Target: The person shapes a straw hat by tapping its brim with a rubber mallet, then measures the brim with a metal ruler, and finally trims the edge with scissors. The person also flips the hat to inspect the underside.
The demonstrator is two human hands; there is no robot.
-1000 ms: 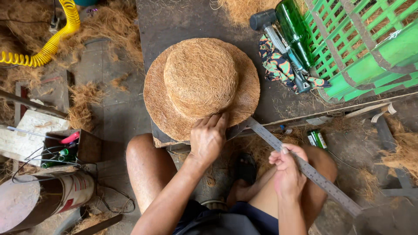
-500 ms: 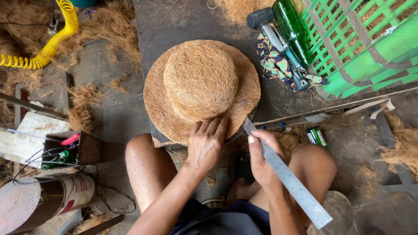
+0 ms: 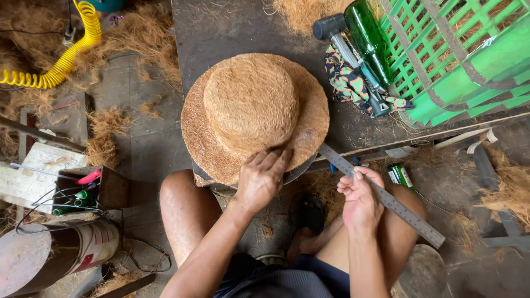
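Observation:
A round hat-shaped piece of brown coconut fibre (image 3: 251, 110) lies on a dark worktable (image 3: 221, 33). My left hand (image 3: 262, 177) rests on its near brim, fingers pressed down on the fibre. My right hand (image 3: 360, 198) grips a long grey metal ruler (image 3: 406, 212) that runs diagonally from the brim's right edge down to the lower right. My bare knees are below the table edge.
A green bottle (image 3: 369, 38), a hammer-like tool (image 3: 348, 52) and a patterned cloth (image 3: 348, 83) lie right of the hat. A green plastic crate (image 3: 469, 60) stands at the right. A yellow coiled hose (image 3: 61, 63), a metal can (image 3: 66, 254) and loose fibre lie at the left.
My right hand moved the ruler toward the hat brim, then slid down along it; the ruler's upper end now sits by the brim's right edge. My left hand stayed on the brim.

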